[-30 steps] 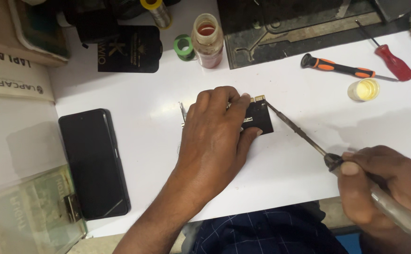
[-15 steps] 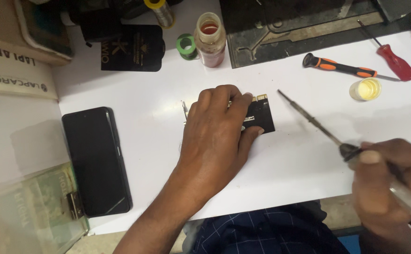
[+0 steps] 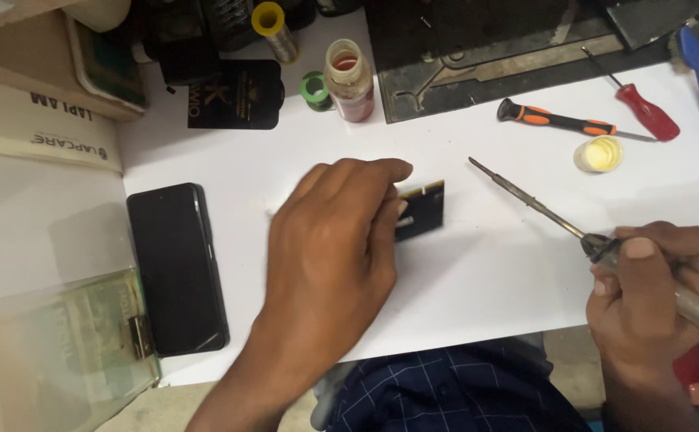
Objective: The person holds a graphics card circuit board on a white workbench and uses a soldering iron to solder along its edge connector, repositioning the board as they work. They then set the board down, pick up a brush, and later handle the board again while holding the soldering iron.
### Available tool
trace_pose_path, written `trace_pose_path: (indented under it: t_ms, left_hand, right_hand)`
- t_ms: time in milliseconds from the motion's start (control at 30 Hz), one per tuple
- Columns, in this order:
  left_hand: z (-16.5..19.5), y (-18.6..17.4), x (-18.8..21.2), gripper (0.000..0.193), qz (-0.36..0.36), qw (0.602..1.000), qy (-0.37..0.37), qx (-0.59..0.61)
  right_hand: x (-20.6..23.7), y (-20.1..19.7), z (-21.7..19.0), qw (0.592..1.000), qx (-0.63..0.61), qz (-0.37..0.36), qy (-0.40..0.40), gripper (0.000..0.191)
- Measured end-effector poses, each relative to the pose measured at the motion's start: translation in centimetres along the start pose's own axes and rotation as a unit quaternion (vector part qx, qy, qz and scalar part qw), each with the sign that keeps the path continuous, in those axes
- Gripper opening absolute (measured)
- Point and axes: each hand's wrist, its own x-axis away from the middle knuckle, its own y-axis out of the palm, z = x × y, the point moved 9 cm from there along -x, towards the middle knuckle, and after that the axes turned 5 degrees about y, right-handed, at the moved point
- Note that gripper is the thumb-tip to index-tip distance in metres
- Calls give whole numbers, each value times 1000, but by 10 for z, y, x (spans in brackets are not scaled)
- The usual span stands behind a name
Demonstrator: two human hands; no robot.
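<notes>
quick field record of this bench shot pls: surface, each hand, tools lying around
surface: white table
left hand: palm down over a small dark circuit board, fingers on it
right hand: grips a soldering iron, tip raised and apart from the board
left of the hands: black phone, lying flat, screen dark
far right: orange-and-black screwdriver, red screwdriver, small yellow tub
far middle: small bottle of reddish liquid, green tape roll
</notes>
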Motion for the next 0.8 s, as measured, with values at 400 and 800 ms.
trace_pose_path:
  t_ms: [400, 800]
  left_hand:
    - [31, 14, 3, 51, -45, 988, 84, -119]
    - [34, 30, 12, 19, 36, 963, 131, -231]
  right_hand:
    - [8, 3, -27, 967, 120, -9, -223, 9]
    - [0, 0, -23, 989, 80, 16, -119, 23]
